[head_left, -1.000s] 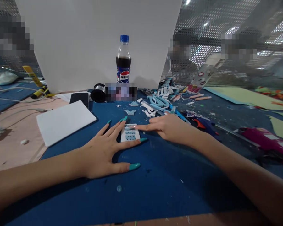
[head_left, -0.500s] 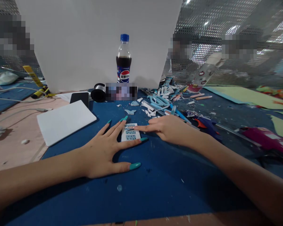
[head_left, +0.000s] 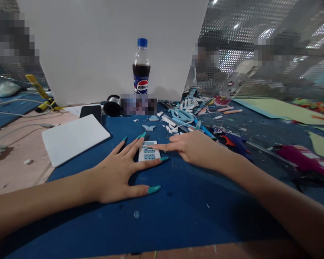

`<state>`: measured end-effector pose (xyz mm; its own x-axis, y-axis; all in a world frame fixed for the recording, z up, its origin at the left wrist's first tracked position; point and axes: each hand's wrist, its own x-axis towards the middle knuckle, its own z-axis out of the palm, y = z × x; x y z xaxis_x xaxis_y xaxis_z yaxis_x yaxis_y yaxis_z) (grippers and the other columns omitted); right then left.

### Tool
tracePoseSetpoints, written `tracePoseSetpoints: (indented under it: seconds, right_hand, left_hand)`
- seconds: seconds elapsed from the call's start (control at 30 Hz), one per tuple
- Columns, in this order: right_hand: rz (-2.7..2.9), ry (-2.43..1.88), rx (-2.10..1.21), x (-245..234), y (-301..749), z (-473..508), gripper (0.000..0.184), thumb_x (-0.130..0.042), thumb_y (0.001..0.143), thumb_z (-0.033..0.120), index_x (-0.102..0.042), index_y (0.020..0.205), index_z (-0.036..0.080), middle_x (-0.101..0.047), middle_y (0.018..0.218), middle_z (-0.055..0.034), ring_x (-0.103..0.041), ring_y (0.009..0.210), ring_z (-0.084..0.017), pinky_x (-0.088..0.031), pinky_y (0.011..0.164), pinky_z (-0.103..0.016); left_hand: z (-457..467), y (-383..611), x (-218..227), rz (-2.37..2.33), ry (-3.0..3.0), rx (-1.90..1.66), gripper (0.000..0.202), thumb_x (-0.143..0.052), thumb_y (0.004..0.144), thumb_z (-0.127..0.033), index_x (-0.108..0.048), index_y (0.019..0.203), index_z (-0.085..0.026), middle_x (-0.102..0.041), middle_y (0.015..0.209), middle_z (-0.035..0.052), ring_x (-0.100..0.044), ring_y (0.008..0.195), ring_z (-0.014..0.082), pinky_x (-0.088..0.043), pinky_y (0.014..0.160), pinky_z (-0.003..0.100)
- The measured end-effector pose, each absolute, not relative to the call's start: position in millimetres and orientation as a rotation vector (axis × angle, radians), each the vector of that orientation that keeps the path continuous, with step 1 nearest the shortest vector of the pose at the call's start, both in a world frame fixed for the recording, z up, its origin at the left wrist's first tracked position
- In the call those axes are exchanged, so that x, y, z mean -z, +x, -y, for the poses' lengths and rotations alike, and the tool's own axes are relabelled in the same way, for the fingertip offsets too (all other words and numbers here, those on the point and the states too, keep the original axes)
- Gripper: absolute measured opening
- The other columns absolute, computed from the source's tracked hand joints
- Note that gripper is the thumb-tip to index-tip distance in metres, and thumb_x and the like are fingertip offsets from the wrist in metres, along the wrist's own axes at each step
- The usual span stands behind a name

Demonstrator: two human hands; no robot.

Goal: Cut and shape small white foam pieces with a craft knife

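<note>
A small white card (head_left: 141, 155) bearing light-blue, dark-dotted patches lies flat on the blue mat (head_left: 178, 205). My left hand (head_left: 118, 169) is open and spread on the mat at the card's left side, its long teal nails pointing away. One of its fingers crosses the card's lower edge and the thumb rests apart, nearer to me. From the right comes my right hand (head_left: 196, 149), its index finger stretched out with the tip on the card's upper part. Its other fingers are partly bent, the thumb is hidden, and nothing shows in its grasp.
Behind the card stand a cola bottle (head_left: 142, 68) and a wire spool (head_left: 112, 106). A white board (head_left: 75, 140) partly covers a dark phone-like slab (head_left: 91, 113) on the left. Foam scraps (head_left: 189, 106), a blue coil (head_left: 181, 117) and a magenta tool (head_left: 305, 162) lie right.
Both hands and the card keep nearly the same places. The whole view has shifted very slightly.
</note>
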<state>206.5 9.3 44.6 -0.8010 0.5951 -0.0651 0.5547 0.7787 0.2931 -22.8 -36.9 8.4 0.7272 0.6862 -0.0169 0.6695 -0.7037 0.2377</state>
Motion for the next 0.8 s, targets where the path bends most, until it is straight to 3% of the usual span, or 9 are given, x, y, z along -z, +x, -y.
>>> tracePoseSetpoints:
  seconds: [0.5,0.8]
  right_hand:
    - [-2.834,0.915,-0.374,-45.6,203.6,-12.1,0.068,-0.040,0.076,0.001,-0.039,0.128,0.044,-0.054,0.066,0.0008,-0.029,0.046,-0.008,-0.013,0.043,-0.021]
    - [-2.837,0.865,-0.484,-43.7,200.7,-12.5,0.066,-0.042,0.076,0.003,-0.039,0.130,0.041,-0.053,0.064,0.0011,-0.024,0.043,-0.008,-0.011,0.042,-0.022]
  left_hand:
    - [36.9,-22.3,-7.9,-1.078,2.721,-0.089,0.061,-0.035,0.080,-0.066,-0.015,0.135,-0.047,0.009,0.148,-0.0010,-0.001,0.132,0.0393,-0.008,0.100,0.065]
    - [37.3,-22.7,-7.6,-1.080,2.731,-0.119,0.061,-0.035,0.080,-0.066,-0.018,0.135,-0.046,0.010,0.148,-0.0024,-0.004,0.132,0.0402,-0.009,0.100,0.064]
